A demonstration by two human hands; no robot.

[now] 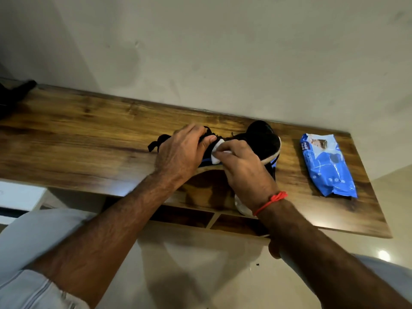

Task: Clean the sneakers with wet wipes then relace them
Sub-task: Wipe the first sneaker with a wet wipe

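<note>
— How far along?
— Wiping stage, I'd judge; relacing remains. The left hand (180,150) grips the black sneaker (256,141) on the wooden shelf (89,130), the right hand (243,170) pinches a white wet wipe (217,152) against its side.
— The sneaker?
— Black, pale sole, laces loose — left of the blue wipes pack (327,166).

A sneaker (260,141) is lying on the wooden shelf (89,134), under both hands, with a wipe (217,152) sitting between the left hand (180,152) and right hand (243,172). The wipes pack (327,168) is lying on the shelf to the right of the right hand, apart from the sneaker.
</note>
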